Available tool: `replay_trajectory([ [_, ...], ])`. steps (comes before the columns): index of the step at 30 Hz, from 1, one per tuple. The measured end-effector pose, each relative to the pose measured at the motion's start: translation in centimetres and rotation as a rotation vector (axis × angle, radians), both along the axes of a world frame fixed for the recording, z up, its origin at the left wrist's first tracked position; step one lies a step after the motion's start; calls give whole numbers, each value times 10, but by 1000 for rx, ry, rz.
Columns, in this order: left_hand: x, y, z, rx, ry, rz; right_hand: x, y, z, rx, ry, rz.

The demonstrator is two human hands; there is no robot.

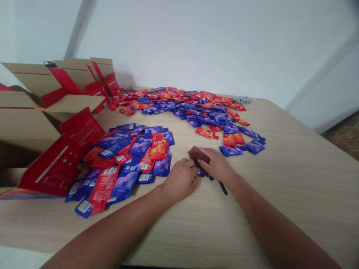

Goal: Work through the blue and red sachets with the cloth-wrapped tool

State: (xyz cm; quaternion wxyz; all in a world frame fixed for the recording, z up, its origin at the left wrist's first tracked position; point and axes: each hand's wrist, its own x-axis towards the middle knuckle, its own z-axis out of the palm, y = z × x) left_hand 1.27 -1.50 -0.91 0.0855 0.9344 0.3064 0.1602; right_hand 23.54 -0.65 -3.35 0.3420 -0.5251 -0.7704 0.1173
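Observation:
In the middle of the table, my right hand is closed around a dark brown folded piece, perhaps cloth. A small part of a blue sachet shows beneath it; the rest is covered by my hands. My left hand lies low beside it, fingers curled in against the sachet's edge. A thin black strap sticks out under my right wrist. Left of my left hand spreads a loose pile of blue and red flat sachets, overlapping one another.
Opened red and brown cardboard boxes stand along the left side, flaps out. A long heap of red and blue sachets runs along the back by the white wall. Several sachets lie right of centre. A grey crumpled item sits at the far edge.

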Motion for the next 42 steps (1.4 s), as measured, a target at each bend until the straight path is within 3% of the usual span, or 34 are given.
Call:
replay_trajectory([
  [7,-1,0,3,-15,-2,-1,9,7,-11,12,-31,-159],
  [16,0,-1,3,-27,-1,5,10,6,-13,37,-55,-181],
  [29,0,0,2,-3,6,1,2,-2,5,26,-4,47],
  [42,0,1,-1,0,-20,-3,-1,-5,6,25,5,122],
])
